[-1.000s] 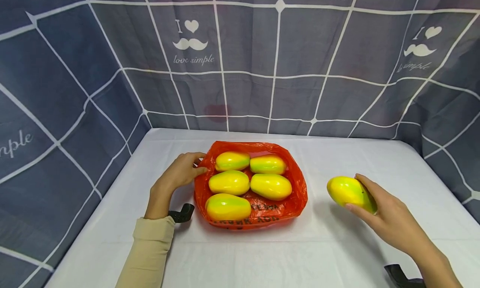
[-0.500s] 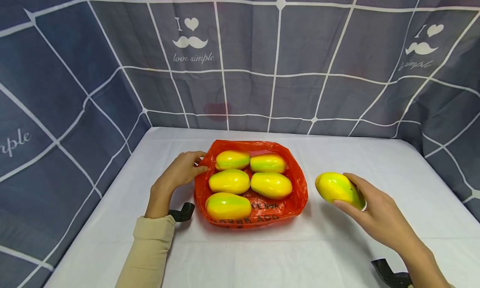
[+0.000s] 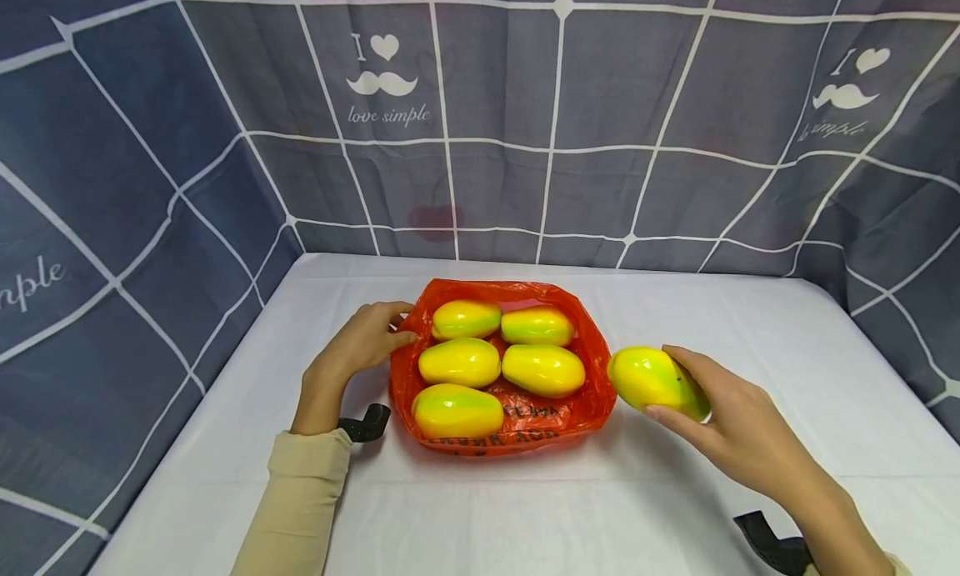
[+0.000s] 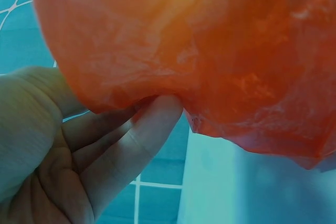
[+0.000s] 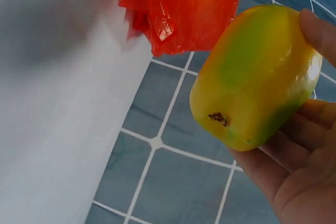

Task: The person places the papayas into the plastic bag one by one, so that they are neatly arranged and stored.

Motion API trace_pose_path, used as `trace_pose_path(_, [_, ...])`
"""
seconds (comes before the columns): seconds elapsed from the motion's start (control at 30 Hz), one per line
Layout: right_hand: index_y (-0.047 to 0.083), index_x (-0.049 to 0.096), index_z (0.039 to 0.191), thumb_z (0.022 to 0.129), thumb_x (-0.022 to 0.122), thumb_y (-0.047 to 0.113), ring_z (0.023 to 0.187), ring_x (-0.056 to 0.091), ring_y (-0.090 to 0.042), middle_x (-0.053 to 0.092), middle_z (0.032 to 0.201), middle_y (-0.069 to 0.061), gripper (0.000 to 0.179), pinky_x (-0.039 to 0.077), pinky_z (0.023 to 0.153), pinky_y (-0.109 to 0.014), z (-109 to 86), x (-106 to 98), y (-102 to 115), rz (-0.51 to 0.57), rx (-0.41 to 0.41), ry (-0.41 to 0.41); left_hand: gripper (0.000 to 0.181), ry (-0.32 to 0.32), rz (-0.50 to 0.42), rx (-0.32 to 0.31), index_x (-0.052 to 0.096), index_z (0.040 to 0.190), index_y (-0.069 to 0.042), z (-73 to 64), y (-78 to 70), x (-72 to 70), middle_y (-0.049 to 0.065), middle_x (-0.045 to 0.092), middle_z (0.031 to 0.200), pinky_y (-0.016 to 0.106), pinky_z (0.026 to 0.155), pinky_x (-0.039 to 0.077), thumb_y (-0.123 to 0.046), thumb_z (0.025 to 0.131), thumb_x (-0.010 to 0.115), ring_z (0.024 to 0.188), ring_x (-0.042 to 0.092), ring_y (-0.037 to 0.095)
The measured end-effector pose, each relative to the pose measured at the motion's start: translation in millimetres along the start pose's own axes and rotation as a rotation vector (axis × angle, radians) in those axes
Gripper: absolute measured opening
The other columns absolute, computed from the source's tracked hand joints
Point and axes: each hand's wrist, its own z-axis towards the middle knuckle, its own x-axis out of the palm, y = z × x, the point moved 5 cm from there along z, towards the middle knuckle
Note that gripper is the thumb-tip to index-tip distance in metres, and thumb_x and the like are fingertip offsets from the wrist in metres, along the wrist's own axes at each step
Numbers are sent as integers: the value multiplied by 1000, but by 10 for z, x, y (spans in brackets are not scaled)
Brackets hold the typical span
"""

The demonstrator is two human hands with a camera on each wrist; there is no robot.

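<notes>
A red plastic bag [image 3: 551, 422] lies with its mouth spread wide on the white table, several yellow-green mangoes inside, one of them a front mango [image 3: 457, 412]. At its left rim, my left hand [image 3: 360, 336] pinches the plastic between thumb and fingers; the left wrist view shows fingertips [image 4: 167, 109] against the thin red film [image 4: 252, 82]. My right hand [image 3: 738, 422] grips another mango [image 3: 652, 380] above the table, its far end right at the bag's right edge. That glossy mango [image 5: 257, 77] shows a dark stem scar in the right wrist view.
White cloth covers the table [image 3: 480, 518]. Grey checked curtain [image 3: 495, 184] rises behind it, and a side curtain [image 3: 112, 251] hangs at the left. Black wrist mounts sit at the left wrist [image 3: 365, 424] and right wrist [image 3: 772, 544].
My right hand has carried the held mango leftward, from well right of the bag to the bag's right edge. My left hand and the bag stay in place.
</notes>
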Motion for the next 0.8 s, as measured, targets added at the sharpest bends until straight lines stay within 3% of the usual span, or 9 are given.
trace_pose_path(0.1, [6, 54, 135, 79, 83, 34, 96, 60, -21, 63, 121, -7, 69, 51, 77, -39, 38, -2, 37, -5, -18, 9, 39, -3, 1, 1, 60, 130, 1, 7, 2, -1, 18, 67, 111, 43, 85, 55, -11, 93, 67, 98, 64, 32])
trace_pose_path(0.27, [8, 55, 135, 79, 84, 35, 94, 59, -15, 63, 120, -2, 69, 52, 76, -34, 109, 6, 131, 17, -51, 14, 40, 1, 0, 0, 60, 130, 2, 18, 4, 2, 18, 67, 111, 42, 84, 56, -11, 93, 67, 97, 64, 32])
trace_pose_path(0.5, [7, 52, 137, 80, 83, 29, 96, 59, -18, 63, 122, -5, 68, 55, 76, -43, 259, 27, 289, 54, -110, 2, 41, 11, -7, -22, 59, 132, 1, -8, 2, -9, 19, 66, 115, 43, 85, 56, -11, 94, 67, 100, 63, 33])
trace_pose_path(0.8, [5, 52, 135, 80, 83, 30, 100, 60, -19, 62, 123, -5, 68, 54, 83, -41, 434, 175, 461, 95, -185, 20, 41, 13, -5, -26, 59, 132, 1, -8, -6, 2, 18, 66, 115, 42, 84, 56, -12, 94, 67, 100, 63, 33])
